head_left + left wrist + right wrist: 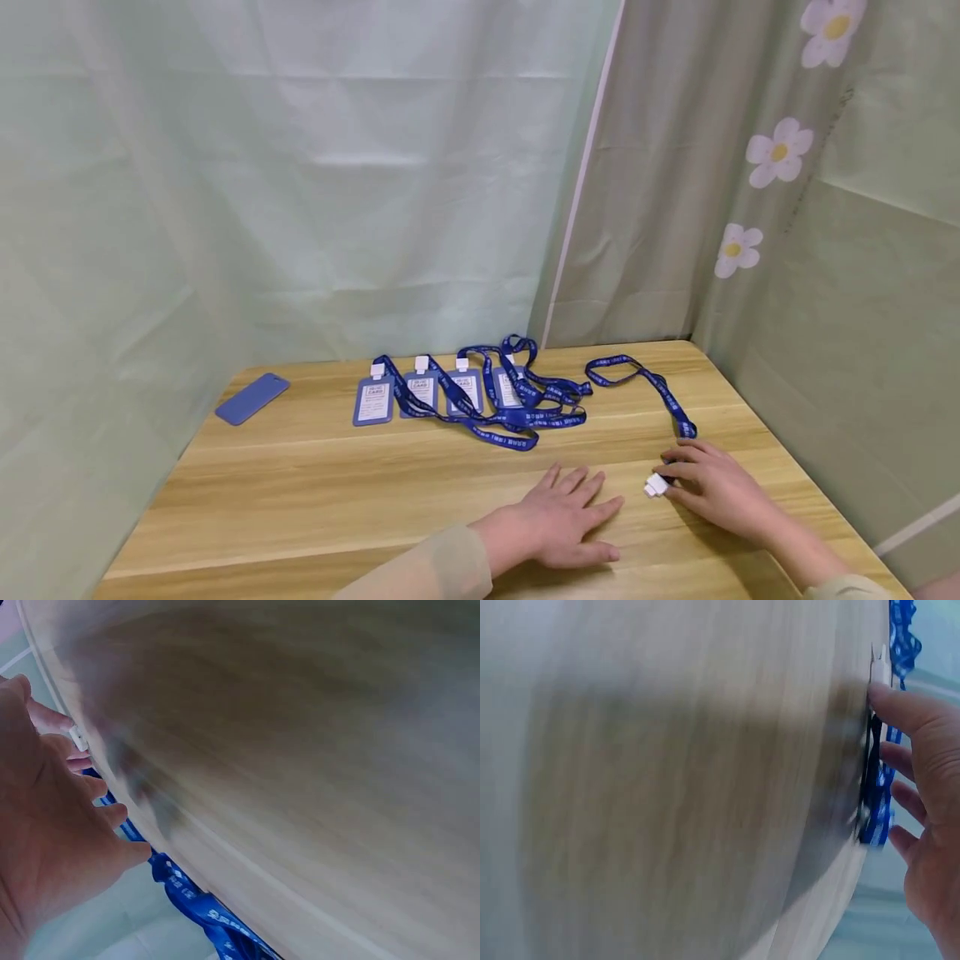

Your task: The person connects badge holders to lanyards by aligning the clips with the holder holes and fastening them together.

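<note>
A blue lanyard [662,386] with white lettering lies loosely looped on the right part of the table. My right hand [718,490] pinches its near end beside the white plastic clip [656,485], thumb on the near side. In the right wrist view, the thumb touches the white clip [880,671] and the blue strap [877,802] runs along the fingers. My left hand [561,518] is palm down at the table's middle with fingers spread, holding nothing. Whether its palm touches the wood cannot be told.
Several blue badge holders [372,400] with white cards stand in a row at the back, their blue lanyards [517,417] tangled to the right. A plain blue holder [252,398] lies at the far left. Curtains [390,183] enclose the wooden table [300,492].
</note>
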Motion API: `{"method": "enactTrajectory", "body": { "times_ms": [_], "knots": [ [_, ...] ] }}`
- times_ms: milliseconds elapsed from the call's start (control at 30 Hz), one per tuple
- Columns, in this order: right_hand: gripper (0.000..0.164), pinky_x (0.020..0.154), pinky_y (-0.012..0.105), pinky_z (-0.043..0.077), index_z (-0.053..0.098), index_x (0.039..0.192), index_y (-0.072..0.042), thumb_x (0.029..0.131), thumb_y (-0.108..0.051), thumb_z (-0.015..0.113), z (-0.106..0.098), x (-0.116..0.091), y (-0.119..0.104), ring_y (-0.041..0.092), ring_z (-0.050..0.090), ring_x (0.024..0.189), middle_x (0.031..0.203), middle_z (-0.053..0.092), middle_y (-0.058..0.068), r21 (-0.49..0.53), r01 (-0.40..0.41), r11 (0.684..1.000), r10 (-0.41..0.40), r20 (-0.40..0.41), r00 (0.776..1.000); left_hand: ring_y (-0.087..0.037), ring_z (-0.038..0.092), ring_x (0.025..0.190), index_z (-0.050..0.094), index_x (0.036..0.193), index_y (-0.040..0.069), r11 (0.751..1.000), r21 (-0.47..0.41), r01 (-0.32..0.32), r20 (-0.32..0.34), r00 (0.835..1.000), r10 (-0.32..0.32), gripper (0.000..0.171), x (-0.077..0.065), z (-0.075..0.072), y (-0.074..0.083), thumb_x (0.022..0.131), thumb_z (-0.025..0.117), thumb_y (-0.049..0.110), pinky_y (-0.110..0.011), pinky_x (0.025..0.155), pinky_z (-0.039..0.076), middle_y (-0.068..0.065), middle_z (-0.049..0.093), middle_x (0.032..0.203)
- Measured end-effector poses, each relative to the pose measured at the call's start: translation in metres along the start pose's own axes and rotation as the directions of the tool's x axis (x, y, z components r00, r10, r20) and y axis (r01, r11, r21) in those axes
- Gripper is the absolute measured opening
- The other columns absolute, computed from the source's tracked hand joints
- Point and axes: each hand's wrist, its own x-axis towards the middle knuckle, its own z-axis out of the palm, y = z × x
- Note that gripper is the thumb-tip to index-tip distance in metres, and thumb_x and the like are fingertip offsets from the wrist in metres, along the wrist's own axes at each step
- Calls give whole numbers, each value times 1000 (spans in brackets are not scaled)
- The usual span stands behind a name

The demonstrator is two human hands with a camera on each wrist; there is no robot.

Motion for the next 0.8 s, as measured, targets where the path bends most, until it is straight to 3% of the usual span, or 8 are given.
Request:
{"method": "enactTrajectory", "body": {
  "times_ms": [167, 367, 533, 800],
  "knots": [
    [27, 99, 59, 46, 79, 110, -24, 87, -37, 83, 5, 14, -9, 31, 60, 117, 117, 70, -2, 39, -33, 999, 32, 27, 999, -26, 16, 155, 17, 163, 40, 1000, 0, 10, -11, 1000, -10, 74, -8, 1, -8, 98, 19, 77, -56, 123, 16, 0, 16, 170],
    [28, 106, 65, 40, 78, 117, -21, 90, -31, 80, 4, 21, -11, 38, 58, 125, 129, 68, 5, 127, -91, 988, 80, 89, 993, -25, 15, 156, 17, 164, 40, 999, -20, 27, -19, 999, -27, 75, -13, 1, -16, 99, 19, 77, -56, 123, 15, -1, 16, 170],
    [29, 102, 61, 47, 78, 118, -21, 94, -38, 75, 9, 25, -14, 37, 57, 127, 136, 65, 8, 190, -149, 970, 124, 138, 983, -26, 15, 156, 16, 164, 39, 1000, -26, 18, -24, 1000, -18, 75, -20, 3, -21, 99, 17, 76, -56, 123, 14, -2, 15, 171],
    [26, 103, 59, 47, 78, 113, -28, 91, -42, 78, 23, 43, -36, 32, 58, 126, 134, 66, 0, 228, -162, 960, 130, 148, 980, -31, 16, 155, 20, 164, 35, 996, -85, 25, -63, 998, -31, 74, -47, 8, -41, 101, 22, 73, -59, 123, 13, -6, 16, 170]
  ]
}}
